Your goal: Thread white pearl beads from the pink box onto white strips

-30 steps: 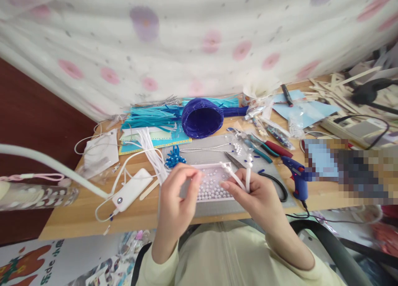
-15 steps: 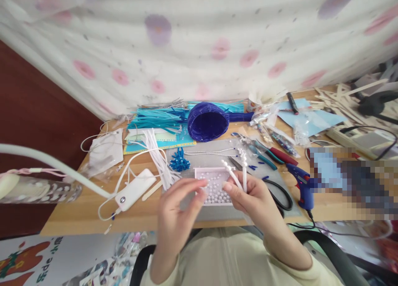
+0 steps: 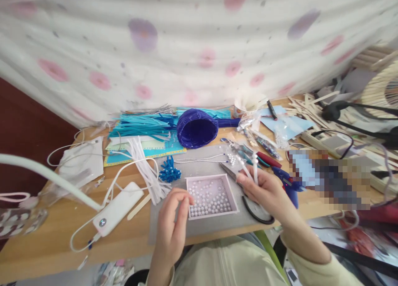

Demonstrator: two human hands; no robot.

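A shallow pink tray (image 3: 212, 211) full of white pearl beads lies on a grey mat (image 3: 205, 228) near the table's front edge. My left hand (image 3: 174, 219) is just left of the tray, thumb and forefinger pinched together at its left rim; whatever they hold is too small to name. My right hand (image 3: 265, 190) is to the right of the tray, fingers closed on two white stems tipped with pearls (image 3: 253, 167) that point up and away.
Behind the tray lie a blue bow (image 3: 169, 174), a pearl string (image 3: 199, 159), a dark blue woven hat (image 3: 196, 128), turquoise strips (image 3: 139, 124) and white strips (image 3: 146, 165). Scissors (image 3: 245, 186), pliers (image 3: 267, 159) and a blue glue gun (image 3: 287, 184) are at right. A white power bank (image 3: 116, 208) with cable is left.
My hands have drawn apart: the right hand moved right with the pearl stems, the left dropped to the tray's left rim. The tray is now uncovered. The camera view shifted.
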